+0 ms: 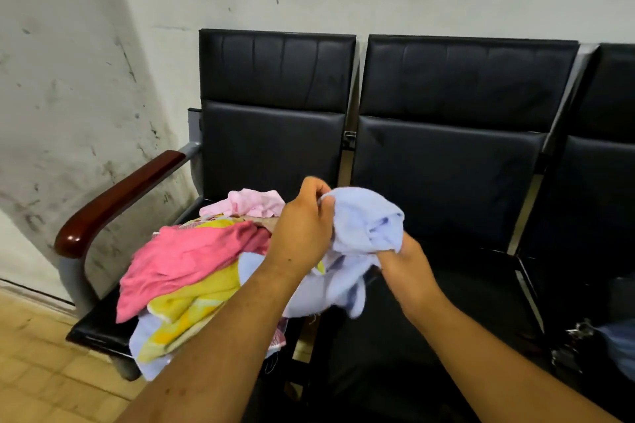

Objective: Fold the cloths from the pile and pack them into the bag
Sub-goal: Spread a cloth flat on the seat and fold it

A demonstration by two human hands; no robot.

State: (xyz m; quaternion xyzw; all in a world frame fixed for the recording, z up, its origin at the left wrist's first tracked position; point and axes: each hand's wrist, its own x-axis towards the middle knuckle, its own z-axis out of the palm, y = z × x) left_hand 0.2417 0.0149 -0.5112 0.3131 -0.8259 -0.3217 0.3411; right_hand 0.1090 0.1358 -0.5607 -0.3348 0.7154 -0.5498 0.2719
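Note:
A crumpled light blue cloth (360, 230) hangs between both hands above the gap between two black seats. My left hand (302, 227) pinches its upper edge, and my right hand (409, 264) grips its lower right part. The pile of cloths (192, 271) lies on the left seat: a pink cloth on top, a yellow one under it, a pale pink one behind and light blue ones beneath. A dark bag (598, 347) with a blue part shows at the right edge, partly cut off.
A row of black padded seats (446, 154) stands against a stained white wall. The left seat has a brown wooden armrest (117, 199) on a grey metal frame. Yellowish floor tiles (41, 371) lie at the lower left.

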